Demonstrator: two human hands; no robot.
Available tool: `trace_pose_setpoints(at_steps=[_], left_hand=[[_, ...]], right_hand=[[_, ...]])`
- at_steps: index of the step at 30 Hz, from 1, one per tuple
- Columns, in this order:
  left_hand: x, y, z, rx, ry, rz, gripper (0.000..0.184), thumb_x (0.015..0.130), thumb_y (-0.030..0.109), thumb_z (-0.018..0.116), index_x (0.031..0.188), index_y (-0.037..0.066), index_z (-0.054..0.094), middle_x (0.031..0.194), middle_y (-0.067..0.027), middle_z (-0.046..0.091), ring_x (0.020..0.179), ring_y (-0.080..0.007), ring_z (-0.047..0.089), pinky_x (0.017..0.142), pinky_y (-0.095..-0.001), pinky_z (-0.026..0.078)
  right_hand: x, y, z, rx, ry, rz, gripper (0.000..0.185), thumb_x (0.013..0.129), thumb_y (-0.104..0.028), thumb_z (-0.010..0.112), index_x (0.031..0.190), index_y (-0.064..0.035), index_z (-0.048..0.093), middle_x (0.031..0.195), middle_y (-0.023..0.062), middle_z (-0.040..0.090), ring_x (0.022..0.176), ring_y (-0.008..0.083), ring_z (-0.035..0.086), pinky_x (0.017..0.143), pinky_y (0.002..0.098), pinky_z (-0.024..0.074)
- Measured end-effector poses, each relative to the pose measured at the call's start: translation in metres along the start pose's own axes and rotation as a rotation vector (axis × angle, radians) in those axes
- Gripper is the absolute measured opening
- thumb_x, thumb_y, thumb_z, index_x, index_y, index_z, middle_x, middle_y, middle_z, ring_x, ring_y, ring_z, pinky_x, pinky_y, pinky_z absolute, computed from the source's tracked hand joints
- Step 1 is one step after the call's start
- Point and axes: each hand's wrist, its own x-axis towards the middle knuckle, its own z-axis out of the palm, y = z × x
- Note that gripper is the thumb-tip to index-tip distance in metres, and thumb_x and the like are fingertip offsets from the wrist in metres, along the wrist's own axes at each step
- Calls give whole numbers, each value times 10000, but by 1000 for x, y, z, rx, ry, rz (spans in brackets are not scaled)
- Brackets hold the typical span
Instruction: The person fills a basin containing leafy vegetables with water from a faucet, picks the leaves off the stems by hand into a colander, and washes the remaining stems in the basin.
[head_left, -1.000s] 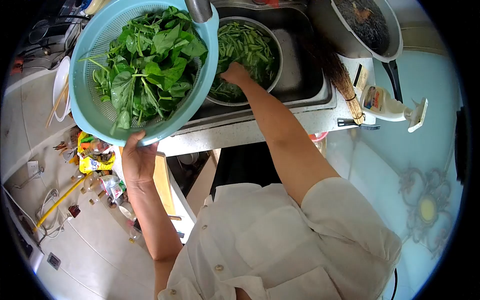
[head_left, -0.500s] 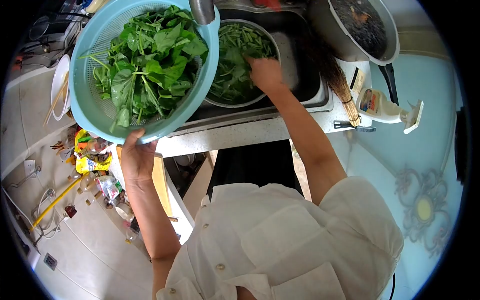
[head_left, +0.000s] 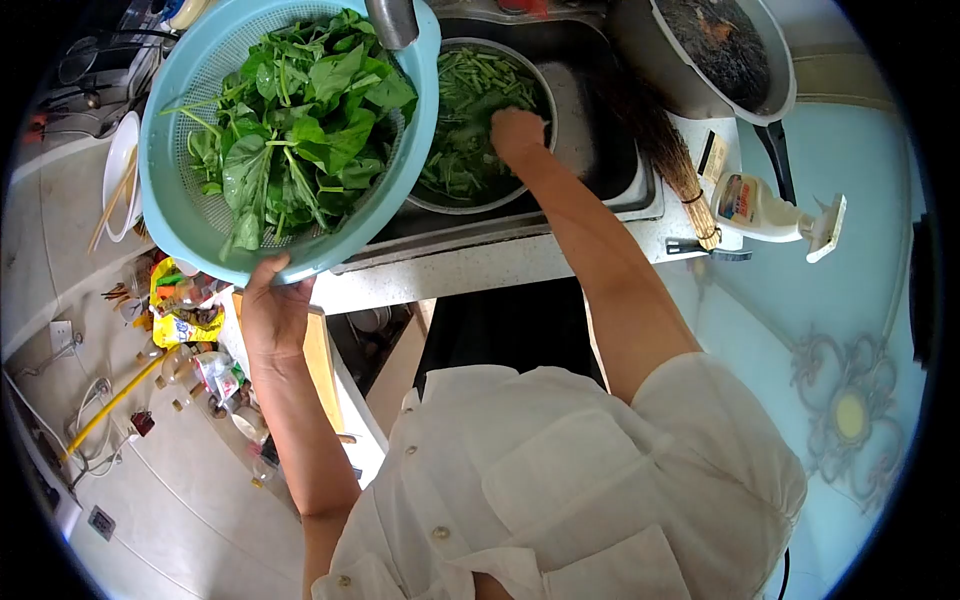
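My left hand [head_left: 278, 310] grips the near rim of a light blue colander [head_left: 160, 215], thumb on top and fingers underneath. Wet leafy greens [head_left: 330, 125] with long stems fill the colander, which is held over the left part of the sink. My right hand [head_left: 518, 132] is down in a round metal pot [head_left: 552, 105] standing in the sink. Its fingers curl in among cut stems and leafy greens [head_left: 465, 170] in water; the fingertips are hidden. A grey faucet spout [head_left: 392, 22] reaches over the colander's far right edge.
Right of the sink [head_left: 585, 120] sit a bundled straw brush [head_left: 685, 185], a large pot [head_left: 675, 60] with dark contents and a black handle, and a spray bottle [head_left: 760, 205]. At left are a white bowl with chopsticks [head_left: 122, 185] and a yellow packet [head_left: 185, 325].
My right hand has drawn back slightly toward me and curled more, and the greens around it have shifted. The colander and my left hand stay almost still.
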Motion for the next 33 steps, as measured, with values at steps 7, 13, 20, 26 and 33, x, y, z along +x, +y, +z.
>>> trace_pose_setpoints(at_steps=[7, 13, 20, 26, 33], left_hand=[[2, -2, -4, -2, -15, 8, 195, 756, 19, 614, 927, 34, 520, 899, -83, 598, 834, -216, 614, 743, -333, 533], [8, -7, -4, -9, -7, 13, 180, 764, 14, 592, 928, 21, 518, 927, -103, 589, 859, -227, 602, 761, -339, 519], [14, -10, -6, 31, 30, 10, 172, 766, 15, 586, 924, 31, 521, 892, -98, 576, 824, -225, 591, 722, -319, 524], [19, -16, -14, 45, 5, -28, 188, 788, 3, 553, 974, 3, 525, 967, -123, 594, 869, -233, 608, 809, -352, 532], [16, -30, -7, 33, -32, -57, 344, 785, -4, 545, 1123, 13, 485, 1083, -106, 561, 993, -224, 567, 856, -355, 507]], right_hand=[[-48, -9, -55, 14, 140, -126, 221, 760, -52, 634, 979, -66, 652, 948, 140, 647, 784, 292, 653, 655, 406, 534], [-40, 5, -9, 384, 484, -201, 378, 683, 50, 582, 1028, -90, 650, 1106, 173, 582, 903, 323, 616, 791, 402, 496], [-48, 13, -48, 1107, 428, 2, 369, 757, 38, 578, 1126, 29, 567, 937, 190, 615, 777, 247, 632, 682, 344, 516], [-113, -61, -90, 1080, 879, -562, 370, 682, -56, 624, 1034, -5, 519, 901, 103, 542, 788, 173, 555, 687, 300, 470], [-125, -159, -126, 508, 1025, -749, 623, 593, -253, 753, 1113, -15, 507, 1144, 180, 446, 1001, 306, 491, 859, 395, 417]])
